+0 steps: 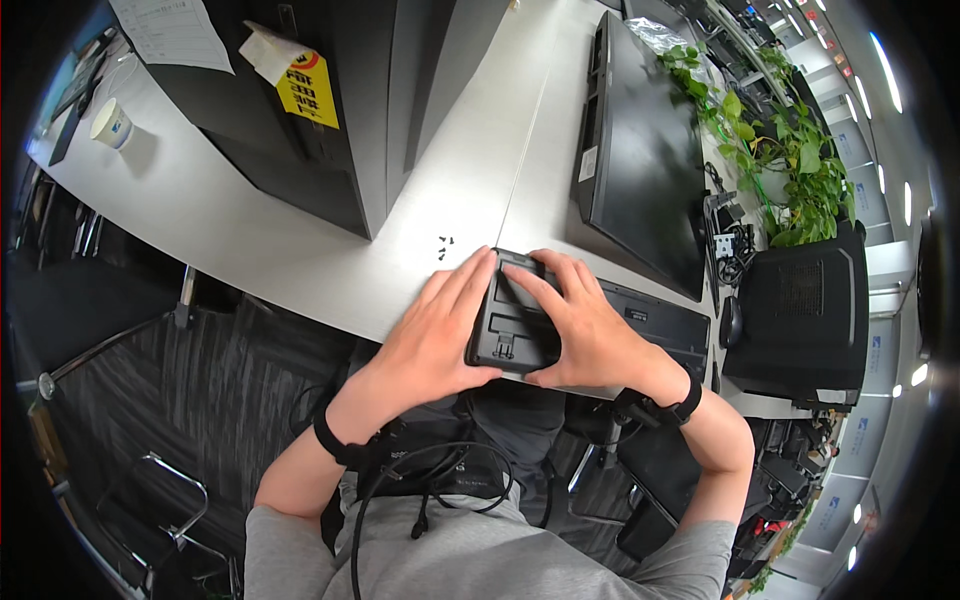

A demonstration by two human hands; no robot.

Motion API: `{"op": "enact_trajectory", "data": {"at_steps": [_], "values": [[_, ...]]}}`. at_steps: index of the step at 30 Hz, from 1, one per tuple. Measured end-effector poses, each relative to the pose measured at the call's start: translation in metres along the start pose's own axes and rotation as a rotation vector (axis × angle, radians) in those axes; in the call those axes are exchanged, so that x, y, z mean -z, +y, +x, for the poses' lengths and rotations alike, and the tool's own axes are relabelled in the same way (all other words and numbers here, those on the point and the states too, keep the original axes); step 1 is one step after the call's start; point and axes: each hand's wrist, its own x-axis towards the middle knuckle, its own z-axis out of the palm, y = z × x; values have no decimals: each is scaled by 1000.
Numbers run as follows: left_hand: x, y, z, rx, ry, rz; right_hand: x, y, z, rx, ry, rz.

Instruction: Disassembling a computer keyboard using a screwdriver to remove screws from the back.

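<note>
A flat, black rectangular plastic casing [515, 325] with recessed panels rests at the table's near edge; its exact kind I cannot make out. Along its left side lies my left hand [430, 325], fingers together and thumb at the near corner. My right hand [595, 325] grips the opposite side, with the index finger bent over the top face and the thumb near the lower edge. Just beyond my left fingertips, several small black screws [443, 247] lie loose on the white table [470, 190].
A tall dark grey cabinet-like unit [290, 170] with a yellow label stands at the far left. A monitor [650, 140] and a black keyboard [650, 318] are to the right, then a mouse [732, 320], a black computer case [800, 310] and a plant [800, 160]. A paper cup [111, 125] sits far left.
</note>
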Motion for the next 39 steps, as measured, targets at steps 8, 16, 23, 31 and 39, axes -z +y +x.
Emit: {"op": "enact_trajectory", "data": {"at_steps": [8, 16, 23, 31, 39], "values": [[0, -5, 8, 9, -21, 26, -4, 7, -2, -12, 65, 61], [2, -9, 6, -21, -24, 24, -3, 7, -4, -20, 49, 112], [-1, -7, 7, 15, -34, 30, 0, 13, -6, 3, 45, 158], [0, -7, 7, 12, -36, 53, 4, 16, -5, 2, 25, 159], [-3, 4, -7, 203, 76, -311, 7, 19, -2, -39, 8, 226]]}}
